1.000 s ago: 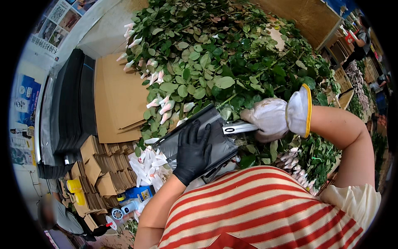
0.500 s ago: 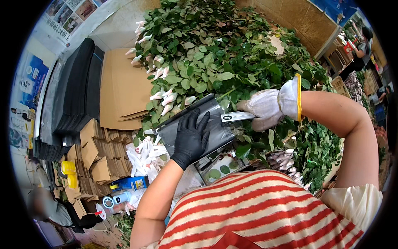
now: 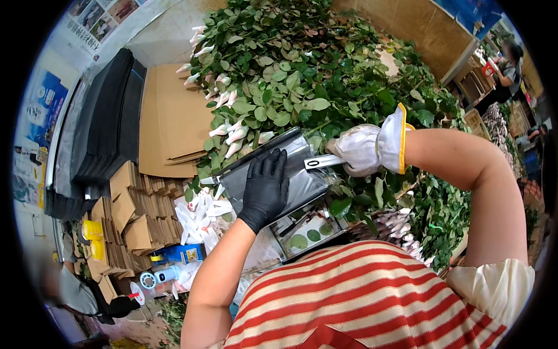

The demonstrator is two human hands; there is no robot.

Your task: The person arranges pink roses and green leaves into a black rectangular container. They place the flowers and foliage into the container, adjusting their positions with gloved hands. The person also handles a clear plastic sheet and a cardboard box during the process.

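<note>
My left hand (image 3: 264,189), in a black glove, lies flat with its fingers stretched out on a dark plastic wrapping sheet (image 3: 303,192). The sheet forms a roll, with clear film at its right end. My right hand (image 3: 365,152), in a white work glove with a yellow cuff edge, is closed around what looks like a slim silver-white stapler (image 3: 321,162). The stapler's tip rests at the sheet's right edge. Leafy rose stems (image 3: 302,99) lie just beyond both hands. Flower heads in white sleeves (image 3: 235,135) stick out on the left. The fingertips of my right hand are partly hidden.
Flat cardboard (image 3: 171,119) and a dark stack of sheets (image 3: 104,122) stand at the left, above folded cardboard pieces (image 3: 145,224). Loose white sleeves (image 3: 203,215), a blue tape dispenser (image 3: 180,254) and a small fan (image 3: 158,277) lie nearer. Other people are at both sides.
My right hand has moved slightly left with the stapler, farther over the sheet's edge. The fingers of my left hand have drawn closer together on the sheet.
</note>
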